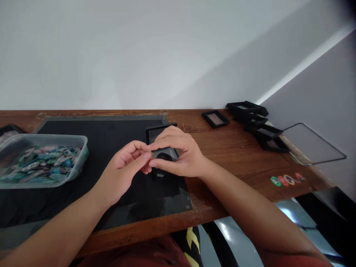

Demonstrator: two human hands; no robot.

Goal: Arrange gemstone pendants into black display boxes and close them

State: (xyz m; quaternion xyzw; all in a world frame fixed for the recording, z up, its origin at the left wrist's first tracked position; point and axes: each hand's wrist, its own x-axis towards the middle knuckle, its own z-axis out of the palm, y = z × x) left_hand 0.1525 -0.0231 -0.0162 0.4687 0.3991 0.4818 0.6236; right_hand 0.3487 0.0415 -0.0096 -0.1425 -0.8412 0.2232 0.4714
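Over the black mat (111,129), my left hand (128,163) pinches thumb and fingers together; what it holds, if anything, is too small to make out. Touching its fingertips is my right hand (178,152), its thumb and index finger curved toward the same spot. Whether something sits between the right fingertips is hidden. Behind and partly below my right hand, a black frame with a clear pane (151,134) stands on the mat, mostly covered by the fingers.
A clear plastic tub (85,148) of teal and pink pieces stands at the left. Black frames (267,131) are piled at the back right, beside a single small frame (215,118). Round stickers (289,180) lie near the right edge. A thin wire outline leans at the wall.
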